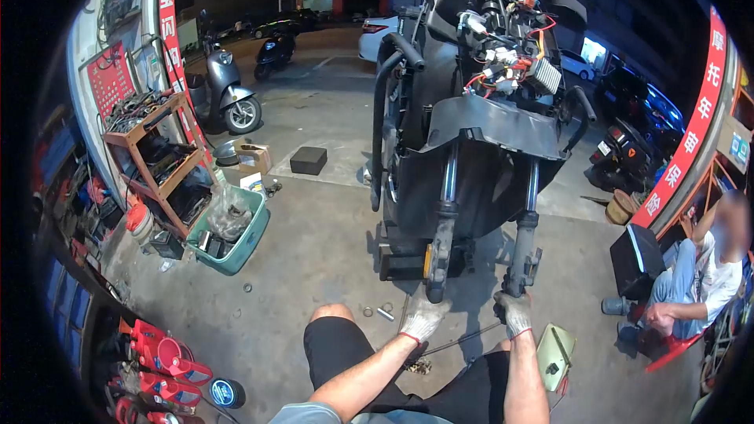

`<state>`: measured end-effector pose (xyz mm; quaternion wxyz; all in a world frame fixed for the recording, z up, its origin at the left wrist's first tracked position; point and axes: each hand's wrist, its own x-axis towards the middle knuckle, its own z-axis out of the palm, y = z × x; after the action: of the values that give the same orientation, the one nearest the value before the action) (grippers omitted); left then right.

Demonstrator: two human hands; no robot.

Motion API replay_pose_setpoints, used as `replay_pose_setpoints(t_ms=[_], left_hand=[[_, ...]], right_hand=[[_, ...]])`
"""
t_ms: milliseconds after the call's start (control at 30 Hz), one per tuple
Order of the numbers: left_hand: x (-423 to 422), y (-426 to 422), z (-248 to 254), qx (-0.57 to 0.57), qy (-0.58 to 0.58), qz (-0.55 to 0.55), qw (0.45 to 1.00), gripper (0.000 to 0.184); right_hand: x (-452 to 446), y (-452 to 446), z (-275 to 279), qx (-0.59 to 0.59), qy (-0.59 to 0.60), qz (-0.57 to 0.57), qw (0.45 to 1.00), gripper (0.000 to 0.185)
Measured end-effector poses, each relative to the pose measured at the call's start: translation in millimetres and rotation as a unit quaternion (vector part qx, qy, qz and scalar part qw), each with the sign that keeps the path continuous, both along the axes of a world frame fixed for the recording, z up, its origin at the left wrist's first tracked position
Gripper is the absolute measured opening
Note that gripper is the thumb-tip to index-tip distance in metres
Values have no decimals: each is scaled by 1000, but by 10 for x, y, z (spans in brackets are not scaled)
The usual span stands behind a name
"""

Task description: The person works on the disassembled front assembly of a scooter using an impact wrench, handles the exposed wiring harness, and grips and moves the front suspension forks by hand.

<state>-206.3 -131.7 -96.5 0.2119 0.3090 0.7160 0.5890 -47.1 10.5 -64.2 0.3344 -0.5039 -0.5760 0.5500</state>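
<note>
A partly stripped scooter (487, 126) stands in front of me, with no wheel between its two front fork legs. My left hand (426, 317), in a white work glove with a red cuff, is closed round the bottom end of the left fork leg (441, 239). Likewise gloved, my right hand (516, 313) grips the lower end of the right fork leg (521, 255). The fingers of both hands are partly hidden. Close to my left hand, a metal sleeve (385, 313) lies on the floor. A pale green case (555, 357) lies beside my right forearm.
Left of me stand a tool shelf (161, 149), a green bin (255, 228) of parts and several red containers (169, 365). A dark block (309, 160) sits on the floor. At right, a person (699, 283) sits on a red stool (671, 352) beside a black box (636, 259).
</note>
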Motion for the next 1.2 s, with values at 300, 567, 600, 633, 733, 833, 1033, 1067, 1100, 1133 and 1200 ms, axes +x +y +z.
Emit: replay_pose_setpoints(t_ms=[300,567,600,633,733,833,1033,1067,1100,1133,1200], left_hand=[[45,-35,131,46,-4,-18,999,28],[36,-8,88,10,-33,-11,999,24],[21,-3,82,-3,-43,-22,999,24],[20,-6,43,20,-47,-14,999,27],[64,-24,134,17,-61,-5,998,34],[70,4,143,10,-70,8,997,33],[-4,50,-94,9,-46,-1,999,23],[-5,51,-89,11,-44,0,999,22],[1,48,-90,14,-42,2,999,22],[6,52,-88,8,-37,15,999,21],[-6,72,-88,7,-32,31,999,20]], right_hand=[[91,194,-344,35,37,47,998,18],[115,112,-115,-21,11,57,998,20],[122,117,-148,-20,12,68,997,20],[134,123,-175,-26,22,74,997,20],[112,282,-452,9,-11,81,997,22],[92,222,-378,41,17,72,996,20],[96,245,-401,58,8,62,996,16],[110,239,-347,38,-30,67,997,23],[117,235,-303,17,-68,71,995,32],[107,240,-281,22,-67,73,995,32],[95,228,-289,26,-61,54,996,30]])
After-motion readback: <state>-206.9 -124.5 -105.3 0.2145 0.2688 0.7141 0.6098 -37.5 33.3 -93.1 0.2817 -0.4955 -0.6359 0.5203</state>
